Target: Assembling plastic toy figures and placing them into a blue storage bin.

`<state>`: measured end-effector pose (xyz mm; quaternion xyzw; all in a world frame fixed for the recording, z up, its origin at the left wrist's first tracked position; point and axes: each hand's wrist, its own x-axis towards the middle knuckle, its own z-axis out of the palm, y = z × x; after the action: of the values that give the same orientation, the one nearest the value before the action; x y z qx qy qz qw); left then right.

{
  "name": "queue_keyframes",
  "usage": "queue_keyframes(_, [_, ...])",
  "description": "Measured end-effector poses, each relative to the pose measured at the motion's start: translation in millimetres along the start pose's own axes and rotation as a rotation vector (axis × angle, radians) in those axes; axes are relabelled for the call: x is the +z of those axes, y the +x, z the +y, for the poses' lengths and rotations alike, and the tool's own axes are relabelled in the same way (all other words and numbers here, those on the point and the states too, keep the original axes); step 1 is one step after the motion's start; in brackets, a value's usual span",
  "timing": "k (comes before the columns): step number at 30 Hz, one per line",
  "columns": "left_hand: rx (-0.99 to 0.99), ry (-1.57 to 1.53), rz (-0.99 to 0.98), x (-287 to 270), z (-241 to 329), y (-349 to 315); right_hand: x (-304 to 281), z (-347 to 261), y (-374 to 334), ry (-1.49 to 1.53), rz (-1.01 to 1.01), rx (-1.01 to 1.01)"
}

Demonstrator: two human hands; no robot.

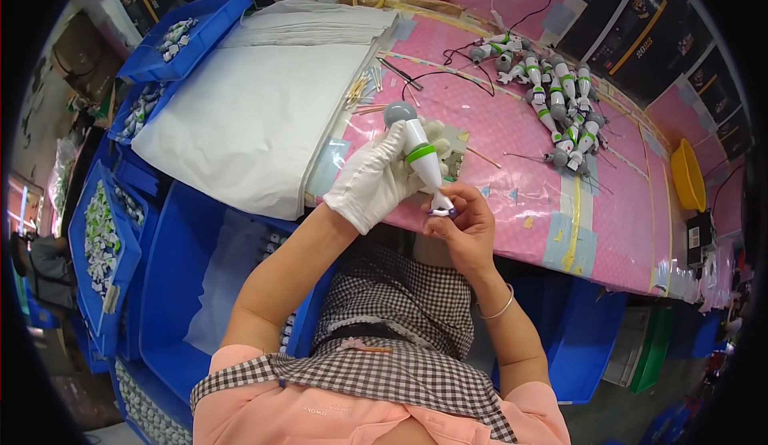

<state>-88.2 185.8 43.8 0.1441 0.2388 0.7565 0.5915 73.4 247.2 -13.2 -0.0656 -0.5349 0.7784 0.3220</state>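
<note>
Peach fabric of a shirt [344, 413] lies closest to the head camera, crossed by a woven black-and-white checked apron [392, 381]. Ahead, above the near edge of a table [524, 193] covered in shiny pink sheeting, the left hand [370, 179], in a soft white glove, cradles a smooth toy robot arm [432, 174]: grey ball end, tapering white body, green ring. Its gloved fingers curl around the body. The bare right hand [468, 233], with a thin bangle [499, 303] at the wrist, pinches the arm's small white-and-purple end between thumb and forefinger. Similar jointed limbs [558, 93] are heaped to the right; flat white sheets [232, 117] lie stacked at left, beside slender swabs [360, 90].
</note>
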Motion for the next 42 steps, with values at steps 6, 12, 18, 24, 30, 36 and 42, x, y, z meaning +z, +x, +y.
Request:
queue_keyframes(6, [-0.102,-0.08,0.106,-6.4,-4.7,-1.4,10.1,-33.2,4.1,-0.754,-0.162,-0.233])
queue_keyframes(12, [-0.279,-0.132,0.021,-13.6,-9.3,-7.6,-18.9,-62.3,22.1,-0.601,0.137,0.155])
queue_keyframes(18, [-0.365,-0.005,0.068,-12.9,-29.0,-26.6,-29.1,-50.1,50.9,0.162,0.495,0.144])
queue_keyframes(24, [-0.284,0.417,0.051,-16.6,-42.6,-45.6,-40.4,-55.0,30.5,0.232,0.426,0.199])
queue_keyframes(30, [-0.426,0.958,0.073,-5.0,-56.2,-49.4,-48.9,-47.1,32.6,-0.347,0.341,0.305])
queue_keyframes(36, [-0.279,0.801,0.134,-4.3,-48.9,-32.3,-69.2,-30.7,53.0,-0.71,0.059,0.287])
queue_keyframes(42, [-0.258,0.518,0.166,-1.5,-40.7,-25.6,-67.9,-36.9,66.4,-0.576,0.007,0.598])
